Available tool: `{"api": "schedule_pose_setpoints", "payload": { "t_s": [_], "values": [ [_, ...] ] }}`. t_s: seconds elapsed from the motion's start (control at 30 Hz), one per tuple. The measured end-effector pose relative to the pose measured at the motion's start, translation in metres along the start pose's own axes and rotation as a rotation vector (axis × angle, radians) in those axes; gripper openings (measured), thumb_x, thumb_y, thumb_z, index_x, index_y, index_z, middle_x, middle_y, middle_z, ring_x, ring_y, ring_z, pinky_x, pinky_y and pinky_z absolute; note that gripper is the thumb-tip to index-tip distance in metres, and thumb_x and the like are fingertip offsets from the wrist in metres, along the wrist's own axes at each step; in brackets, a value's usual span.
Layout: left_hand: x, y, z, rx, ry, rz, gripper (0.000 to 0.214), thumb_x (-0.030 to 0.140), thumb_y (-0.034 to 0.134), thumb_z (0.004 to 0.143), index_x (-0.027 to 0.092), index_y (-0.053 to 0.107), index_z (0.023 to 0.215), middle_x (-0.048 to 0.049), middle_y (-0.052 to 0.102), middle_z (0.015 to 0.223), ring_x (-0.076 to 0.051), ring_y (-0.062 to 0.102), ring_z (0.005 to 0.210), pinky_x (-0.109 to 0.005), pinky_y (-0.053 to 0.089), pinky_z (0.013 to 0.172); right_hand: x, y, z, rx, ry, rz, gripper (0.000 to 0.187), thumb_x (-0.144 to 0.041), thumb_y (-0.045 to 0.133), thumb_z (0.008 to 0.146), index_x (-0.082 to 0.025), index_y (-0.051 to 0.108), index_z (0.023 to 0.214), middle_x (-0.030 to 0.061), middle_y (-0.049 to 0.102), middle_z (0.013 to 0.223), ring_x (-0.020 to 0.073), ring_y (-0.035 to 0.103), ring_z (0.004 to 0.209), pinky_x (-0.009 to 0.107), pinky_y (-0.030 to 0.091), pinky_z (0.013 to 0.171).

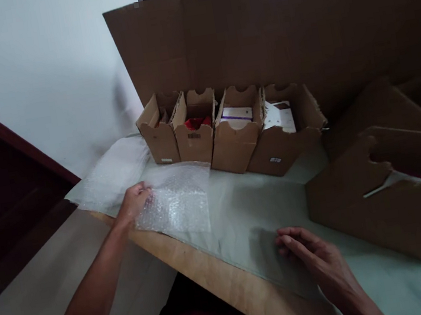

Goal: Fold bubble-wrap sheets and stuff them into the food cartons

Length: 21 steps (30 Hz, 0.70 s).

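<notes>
1 bubblewrap bag (181,199) (prob), L grip (136,200)

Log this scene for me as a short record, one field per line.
left hand: grasping a clear bubble wrap sheet at its left side
right hand: over the table, fingers loosely curled, nothing visible in it
far left: more bubble wrap, lying flat
back row: four open cardboard boxes; second from left shows something red
right side: larger open cardboard box

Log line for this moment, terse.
left hand: touching bubble-wrap sheet | right hand: nothing visibly held | four cardboard bins: in a row
</notes>
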<state>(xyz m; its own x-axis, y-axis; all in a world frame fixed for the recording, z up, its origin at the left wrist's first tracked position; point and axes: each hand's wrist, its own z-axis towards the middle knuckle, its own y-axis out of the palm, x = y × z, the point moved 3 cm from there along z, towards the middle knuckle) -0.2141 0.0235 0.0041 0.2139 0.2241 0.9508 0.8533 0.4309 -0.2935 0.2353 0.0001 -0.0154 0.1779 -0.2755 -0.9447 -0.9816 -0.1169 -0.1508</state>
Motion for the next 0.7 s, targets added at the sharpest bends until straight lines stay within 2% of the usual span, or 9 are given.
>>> {"api": "schedule_pose_setpoints", "payload": {
  "t_s": [0.13, 0.27, 0.33, 0.4, 0.43, 0.5, 0.53, 0.6, 0.7],
  "values": [
    [-0.007, -0.020, 0.023, 0.050, 0.014, 0.098, 0.027, 0.043, 0.059, 0.054, 0.020, 0.063, 0.068, 0.0040, 0.058, 0.052, -0.013, 0.049, 0.049, -0.023, 0.035, 0.049, 0.003, 0.001, 0.002, -0.003, -0.046, -0.035, 0.055, -0.070, 0.079, 0.070, -0.021, 0.073, 0.093, 0.0077, 0.076, 0.080, 0.0212, 0.067, 0.068, 0.031, 0.052, 0.061],
    [-0.014, -0.015, 0.024, 0.021, -0.025, 0.176, 0.034, 0.044, 0.062, 0.054, 0.018, 0.069, 0.076, 0.0023, 0.063, 0.056, -0.016, 0.054, 0.051, -0.025, 0.038, 0.050, -0.007, -0.008, -0.010, 0.079, -0.235, -0.244, 0.041, -0.062, 0.066, 0.085, -0.022, 0.073, 0.093, 0.0086, 0.077, 0.081, 0.0251, 0.072, 0.070, 0.037, 0.056, 0.065],
    [-0.014, -0.011, 0.020, 0.005, -0.041, 0.208, 0.038, 0.047, 0.064, 0.055, 0.018, 0.070, 0.080, 0.0017, 0.065, 0.059, -0.017, 0.056, 0.054, -0.025, 0.040, 0.051, -0.029, -0.023, -0.025, 0.263, -0.479, -0.465, 0.030, -0.051, 0.060, 0.093, -0.024, 0.073, 0.098, 0.0079, 0.078, 0.093, 0.0262, 0.074, 0.080, 0.040, 0.058, 0.073],
    [-0.014, -0.009, 0.016, -0.001, -0.055, 0.244, 0.040, 0.051, 0.064, 0.055, 0.019, 0.070, 0.079, 0.0022, 0.064, 0.058, -0.017, 0.056, 0.054, -0.026, 0.039, 0.050, -0.060, -0.044, -0.042, 0.532, -0.791, -0.695, 0.021, -0.038, 0.061, 0.096, -0.026, 0.071, 0.110, 0.0081, 0.077, 0.113, 0.0282, 0.073, 0.101, 0.045, 0.056, 0.090],
    [-0.013, -0.009, 0.014, 0.002, -0.065, 0.268, 0.040, 0.052, 0.064, 0.055, 0.020, 0.069, 0.077, 0.0027, 0.063, 0.057, -0.017, 0.054, 0.053, -0.026, 0.038, 0.049, -0.075, -0.057, -0.048, 0.676, -0.940, -0.793, 0.023, -0.033, 0.063, 0.096, -0.025, 0.069, 0.117, 0.0095, 0.074, 0.122, 0.0303, 0.069, 0.114, 0.049, 0.052, 0.100],
    [-0.012, -0.010, 0.013, 0.061, -0.107, 0.344, 0.036, 0.054, 0.063, 0.055, 0.023, 0.068, 0.074, 0.0048, 0.062, 0.054, -0.017, 0.053, 0.053, -0.026, 0.037, 0.048, -0.101, -0.085, -0.052, 0.871, -1.086, -1.032, 0.038, -0.031, 0.069, 0.094, -0.021, 0.063, 0.130, 0.0156, 0.068, 0.135, 0.0354, 0.060, 0.130, 0.054, 0.045, 0.108],
    [-0.012, -0.010, 0.013, 0.077, -0.125, 0.371, 0.034, 0.053, 0.062, 0.055, 0.025, 0.067, 0.074, 0.0055, 0.062, 0.054, -0.019, 0.054, 0.053, -0.027, 0.039, 0.049, -0.110, -0.101, -0.050, 0.907, -1.056, -1.149, 0.044, -0.033, 0.070, 0.094, -0.018, 0.061, 0.135, 0.0191, 0.065, 0.140, 0.0380, 0.056, 0.134, 0.055, 0.043, 0.108],
    [-0.011, -0.009, 0.014, 0.092, -0.124, 0.416, 0.033, 0.055, 0.061, 0.057, 0.029, 0.068, 0.076, 0.0053, 0.065, 0.056, -0.023, 0.058, 0.056, -0.031, 0.045, 0.050, -0.117, -0.125, -0.043, 0.833, -0.958, -1.351, 0.038, -0.034, 0.067, 0.097, -0.015, 0.064, 0.129, 0.0196, 0.070, 0.129, 0.0368, 0.062, 0.124, 0.051, 0.045, 0.100],
    [-0.012, -0.008, 0.013, -0.012, -0.003, 0.483, 0.040, 0.056, 0.063, 0.057, 0.032, 0.072, 0.088, 0.0014, 0.070, 0.061, -0.028, 0.063, 0.059, -0.038, 0.052, 0.052, -0.110, -0.136, -0.047, 0.730, -0.945, -1.408, 0.010, -0.027, 0.064, 0.099, -0.019, 0.071, 0.101, 0.0087, 0.078, 0.094, 0.0259, 0.070, 0.093, 0.042, 0.046, 0.089]
  ]
}}
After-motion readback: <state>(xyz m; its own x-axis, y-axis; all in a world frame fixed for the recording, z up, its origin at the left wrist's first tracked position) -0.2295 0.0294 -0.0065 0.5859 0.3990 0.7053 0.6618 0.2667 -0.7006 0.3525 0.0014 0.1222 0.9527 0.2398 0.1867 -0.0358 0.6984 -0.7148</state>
